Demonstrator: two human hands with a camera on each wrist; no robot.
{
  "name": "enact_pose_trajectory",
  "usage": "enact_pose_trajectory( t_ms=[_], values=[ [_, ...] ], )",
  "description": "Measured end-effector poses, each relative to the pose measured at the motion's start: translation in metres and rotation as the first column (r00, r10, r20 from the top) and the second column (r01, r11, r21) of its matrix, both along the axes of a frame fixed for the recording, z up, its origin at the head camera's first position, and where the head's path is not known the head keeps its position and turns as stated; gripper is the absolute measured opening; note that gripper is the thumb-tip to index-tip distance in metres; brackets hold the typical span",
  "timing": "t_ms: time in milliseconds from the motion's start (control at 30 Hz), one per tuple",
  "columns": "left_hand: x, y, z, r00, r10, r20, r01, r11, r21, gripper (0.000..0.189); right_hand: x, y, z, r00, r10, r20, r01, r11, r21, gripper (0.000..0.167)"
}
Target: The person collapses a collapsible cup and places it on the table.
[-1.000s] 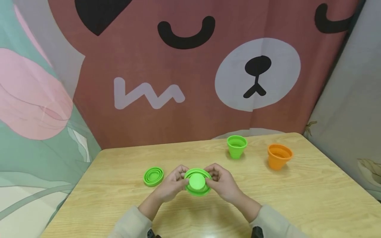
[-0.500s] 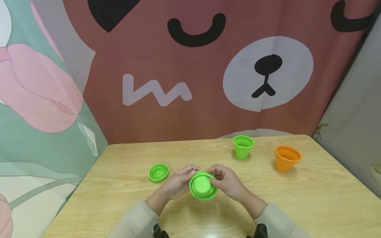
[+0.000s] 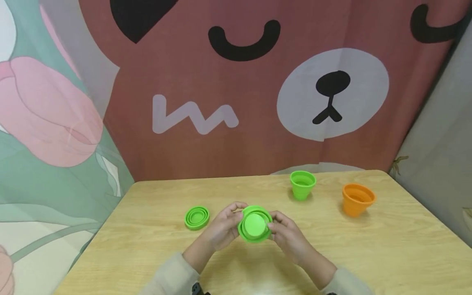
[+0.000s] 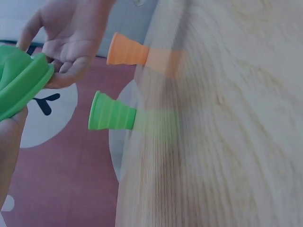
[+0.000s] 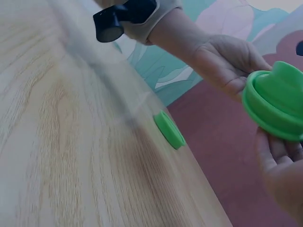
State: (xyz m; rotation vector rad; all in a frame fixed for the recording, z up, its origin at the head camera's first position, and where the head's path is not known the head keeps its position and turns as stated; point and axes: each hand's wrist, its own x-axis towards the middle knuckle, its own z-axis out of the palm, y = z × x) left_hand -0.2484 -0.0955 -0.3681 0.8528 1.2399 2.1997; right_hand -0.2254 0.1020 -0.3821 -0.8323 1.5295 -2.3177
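Note:
Between my two hands is a green collapsible cup (image 3: 255, 225), held above the table with its round base facing me. In the right wrist view the cup (image 5: 279, 97) is partly folded, its base bulging unevenly from the wide rim. My left hand (image 3: 224, 227) pinches the left side of the rim, thumb on the near face. My right hand (image 3: 289, 237) grips the opposite side, its thumb by the base. A second green collapsible cup (image 3: 197, 217) lies folded flat on the table to the left of my left hand.
Toward the back right of the wooden table (image 3: 147, 262) stand an unfolded green cup (image 3: 302, 186) and an unfolded orange cup (image 3: 357, 200). Behind the table's back edge hangs a curtain (image 3: 258, 151) with a bear print.
The held cup has turned a little and its base sits differently within the rings. My right hand has shifted lower along the rim. The view has swung slightly left.

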Motion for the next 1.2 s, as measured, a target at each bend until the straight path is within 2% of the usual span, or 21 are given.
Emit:
enact_pose_trajectory(
  t_ms=[100,200,433,667,933,1033,1200],
  values=[
    [0.000,-0.001,-0.001,0.999,0.043,-0.010,-0.042,0.999,0.031,0.016,0.001,0.001,-0.002,0.997,0.080,-0.010,-0.081,0.994,-0.078,0.027],
    [-0.002,-0.003,-0.001,0.997,0.056,-0.050,-0.055,0.998,0.028,0.015,0.000,0.002,0.000,0.996,0.087,-0.014,-0.088,0.993,-0.079,0.027],
    [-0.003,-0.010,0.000,0.993,0.099,-0.069,-0.101,0.994,-0.033,0.019,0.000,0.000,0.004,1.000,-0.017,0.014,0.017,1.000,0.022,0.024],
    [0.001,-0.017,-0.007,0.988,0.129,-0.084,-0.138,0.984,-0.111,0.020,0.005,-0.001,0.003,0.990,-0.142,0.005,0.139,0.975,0.174,0.023],
    [0.004,-0.016,-0.013,0.992,0.109,-0.060,-0.115,0.986,-0.118,0.020,0.007,0.000,-0.001,0.985,-0.165,-0.040,0.170,0.970,0.173,0.023],
    [0.003,-0.015,-0.013,0.991,0.118,-0.067,-0.126,0.983,-0.132,0.019,0.006,-0.002,0.000,0.977,-0.210,-0.044,0.215,0.956,0.201,0.029],
    [-0.002,-0.015,-0.010,0.988,0.139,-0.072,-0.148,0.980,-0.133,0.020,0.003,-0.007,0.005,0.943,-0.325,-0.074,0.333,0.905,0.266,0.031]
  ],
)
